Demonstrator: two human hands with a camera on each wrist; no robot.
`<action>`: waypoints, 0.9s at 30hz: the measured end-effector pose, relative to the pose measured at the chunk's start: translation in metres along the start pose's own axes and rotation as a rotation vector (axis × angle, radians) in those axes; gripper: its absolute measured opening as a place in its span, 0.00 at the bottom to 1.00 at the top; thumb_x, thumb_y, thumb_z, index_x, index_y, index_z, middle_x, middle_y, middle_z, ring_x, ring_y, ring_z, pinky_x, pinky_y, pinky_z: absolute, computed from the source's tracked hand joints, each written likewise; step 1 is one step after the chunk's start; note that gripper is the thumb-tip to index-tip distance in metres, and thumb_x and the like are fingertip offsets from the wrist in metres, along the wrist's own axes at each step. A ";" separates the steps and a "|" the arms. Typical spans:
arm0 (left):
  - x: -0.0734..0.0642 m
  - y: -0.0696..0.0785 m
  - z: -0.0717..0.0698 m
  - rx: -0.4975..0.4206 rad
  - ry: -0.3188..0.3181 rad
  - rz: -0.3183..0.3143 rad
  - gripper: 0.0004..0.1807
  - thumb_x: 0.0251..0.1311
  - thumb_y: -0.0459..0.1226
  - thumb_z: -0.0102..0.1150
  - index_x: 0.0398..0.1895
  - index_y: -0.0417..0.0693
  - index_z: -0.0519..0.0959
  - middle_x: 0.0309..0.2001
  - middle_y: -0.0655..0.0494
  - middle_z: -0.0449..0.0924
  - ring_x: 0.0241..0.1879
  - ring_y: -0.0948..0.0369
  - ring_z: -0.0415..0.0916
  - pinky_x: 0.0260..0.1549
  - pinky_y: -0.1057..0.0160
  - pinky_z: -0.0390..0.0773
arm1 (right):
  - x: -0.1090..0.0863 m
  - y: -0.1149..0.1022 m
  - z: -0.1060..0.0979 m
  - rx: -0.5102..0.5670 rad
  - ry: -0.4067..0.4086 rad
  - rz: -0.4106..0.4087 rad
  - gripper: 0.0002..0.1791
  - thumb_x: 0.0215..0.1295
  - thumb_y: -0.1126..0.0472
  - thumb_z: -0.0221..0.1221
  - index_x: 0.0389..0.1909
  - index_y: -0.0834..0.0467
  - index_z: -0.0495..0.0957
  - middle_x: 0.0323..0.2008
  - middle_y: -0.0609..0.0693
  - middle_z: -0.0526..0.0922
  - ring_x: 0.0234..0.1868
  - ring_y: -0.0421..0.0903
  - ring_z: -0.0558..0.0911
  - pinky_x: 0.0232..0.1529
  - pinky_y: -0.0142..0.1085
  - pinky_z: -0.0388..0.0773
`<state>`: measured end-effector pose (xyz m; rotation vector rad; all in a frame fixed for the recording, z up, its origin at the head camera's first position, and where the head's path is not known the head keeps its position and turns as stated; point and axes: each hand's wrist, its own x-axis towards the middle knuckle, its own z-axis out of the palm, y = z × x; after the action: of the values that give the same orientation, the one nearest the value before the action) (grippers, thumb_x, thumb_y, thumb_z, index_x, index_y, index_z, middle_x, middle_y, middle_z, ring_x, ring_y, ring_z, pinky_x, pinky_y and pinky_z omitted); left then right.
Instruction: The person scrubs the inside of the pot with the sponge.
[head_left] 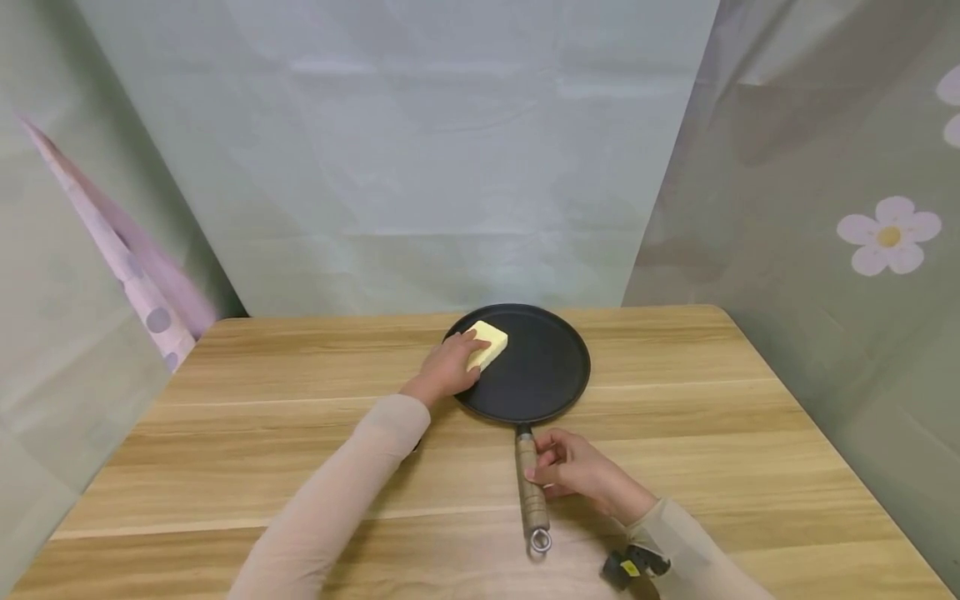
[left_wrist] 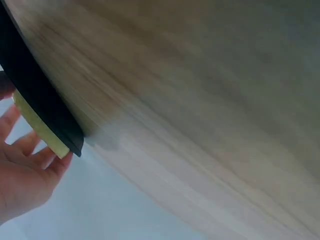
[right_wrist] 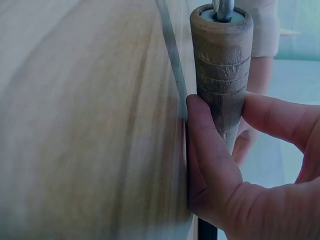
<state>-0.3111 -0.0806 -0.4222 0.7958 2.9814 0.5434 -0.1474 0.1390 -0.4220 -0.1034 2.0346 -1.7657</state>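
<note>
A round black flat pan (head_left: 540, 367) lies on the wooden table, its wooden handle (head_left: 533, 496) pointing toward me. My left hand (head_left: 448, 367) holds a pale yellow sponge (head_left: 491, 338) against the left part of the pan's surface. In the left wrist view, fingers and thumb reach along the edges of the sponge (left_wrist: 41, 126), which lies flat against the pan (left_wrist: 40, 85). My right hand (head_left: 581, 472) grips the handle from its right side. The right wrist view shows thumb and fingers on opposite sides of the ringed wooden handle (right_wrist: 222, 55).
The wooden table (head_left: 300, 367) extends to both sides of the pan. A metal hanging ring (head_left: 540, 541) ends the handle. A small black device (head_left: 633, 567) sits at my right wrist. Pale cloth (head_left: 450, 167) hangs behind the table, with flowered cloth (head_left: 888, 237) at right.
</note>
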 end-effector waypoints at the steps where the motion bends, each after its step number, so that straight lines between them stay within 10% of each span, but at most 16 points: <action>1: 0.001 0.002 0.000 0.007 0.004 -0.019 0.26 0.62 0.37 0.56 0.66 0.49 0.71 0.71 0.43 0.59 0.69 0.41 0.56 0.61 0.38 0.61 | 0.000 0.000 0.000 -0.001 0.001 0.000 0.22 0.57 0.70 0.62 0.50 0.72 0.66 0.33 0.54 0.72 0.32 0.45 0.77 0.37 0.42 0.82; 10: 0.012 0.009 -0.001 0.033 0.023 -0.121 0.27 0.61 0.36 0.57 0.65 0.49 0.71 0.70 0.43 0.60 0.69 0.41 0.56 0.61 0.42 0.63 | 0.000 0.000 -0.001 -0.005 -0.005 0.004 0.22 0.58 0.70 0.62 0.51 0.72 0.66 0.33 0.54 0.72 0.33 0.46 0.77 0.37 0.43 0.82; 27: 0.035 -0.003 -0.006 0.032 -0.015 -0.037 0.28 0.59 0.36 0.57 0.65 0.44 0.71 0.68 0.37 0.62 0.66 0.43 0.63 0.59 0.45 0.67 | 0.003 -0.003 -0.002 -0.025 -0.005 0.004 0.21 0.55 0.73 0.62 0.49 0.72 0.67 0.32 0.53 0.71 0.30 0.45 0.77 0.34 0.42 0.83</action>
<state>-0.3435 -0.0679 -0.4143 0.7413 2.9917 0.4873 -0.1514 0.1393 -0.4199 -0.1106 2.0520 -1.7367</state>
